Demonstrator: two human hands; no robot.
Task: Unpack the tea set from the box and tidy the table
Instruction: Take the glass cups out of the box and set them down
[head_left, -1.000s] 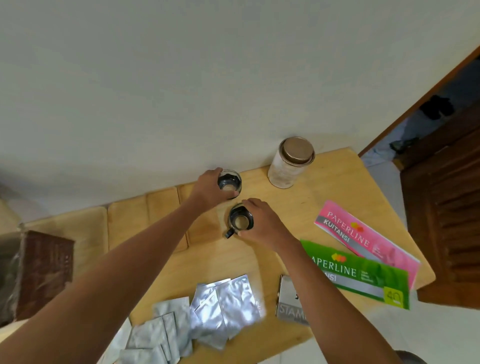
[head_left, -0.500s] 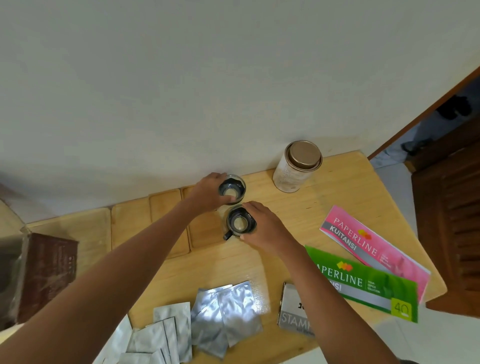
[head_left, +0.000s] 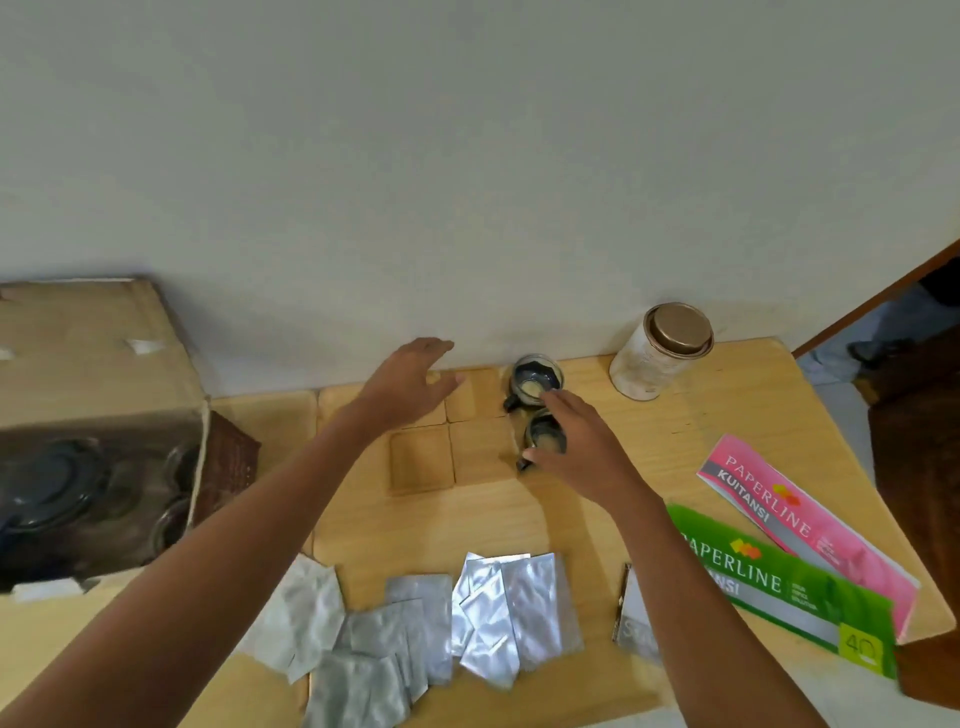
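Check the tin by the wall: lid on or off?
On. The tin stands upright by the wall with its bronze lid seated over the top.

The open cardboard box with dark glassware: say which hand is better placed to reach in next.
Left. The left hand is open, empty and on the side of the open cardboard box; the right hand is over the near dark cup.
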